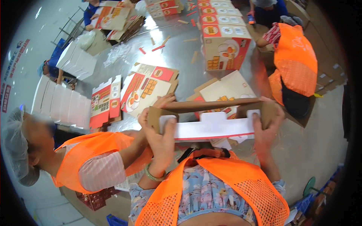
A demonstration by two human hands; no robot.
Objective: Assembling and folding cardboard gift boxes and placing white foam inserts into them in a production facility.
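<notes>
In front of my chest I hold a partly folded cardboard box (222, 128), its white flaps and a thin red edge facing me and its brown inside showing above. My left hand (160, 137) grips the left end, thumb on the white flap. At the opposite end my right hand (266, 124) is wrapped round the side, thumb pressing the flap there. Just beyond the box lies a flat printed carton (226, 90), partly hidden by it. Another flat carton (151, 86), red and cream, lies further left, with a co-worker's hand (164, 100) at its near edge.
A co-worker in an orange vest (94, 158) stands close at my left. Another orange-vested person (294, 60) bends at the right. Finished printed boxes (226, 49) stand in a row on the metal table (177, 37). White foam trays (62, 103) are stacked at the left.
</notes>
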